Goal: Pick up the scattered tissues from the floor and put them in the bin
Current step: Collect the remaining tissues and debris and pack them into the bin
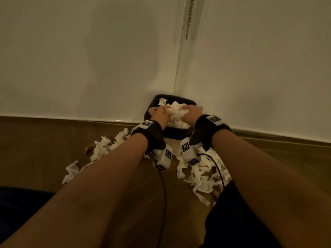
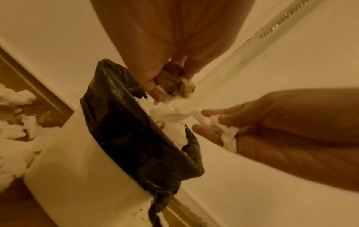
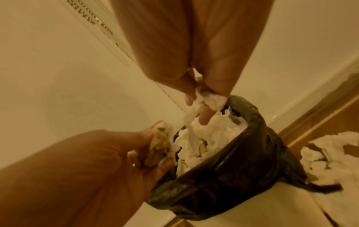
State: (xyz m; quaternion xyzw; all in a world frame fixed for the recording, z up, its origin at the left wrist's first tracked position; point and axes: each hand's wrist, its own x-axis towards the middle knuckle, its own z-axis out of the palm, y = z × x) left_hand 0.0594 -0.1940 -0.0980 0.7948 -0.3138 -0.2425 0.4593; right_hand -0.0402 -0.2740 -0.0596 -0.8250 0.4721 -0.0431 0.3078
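Left hand (image 1: 158, 113) clutches brown-stained tissue wad (image 2: 172, 80); right hand (image 1: 191, 113) pinches white tissue (image 3: 210, 98), both over lined bin (image 1: 176, 134). Tissues light, soft, tearable; grab by bunching.

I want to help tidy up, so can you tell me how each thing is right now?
bin: upright in the corner, lined, nearly full.
bin liner: black, folded over the rim.
tissues in the bin: heaped to the rim.
left hand: over the bin, holding a brown-stained wad.
right hand: over the bin, holding white tissue.
tissues on the floor: scattered on both sides.
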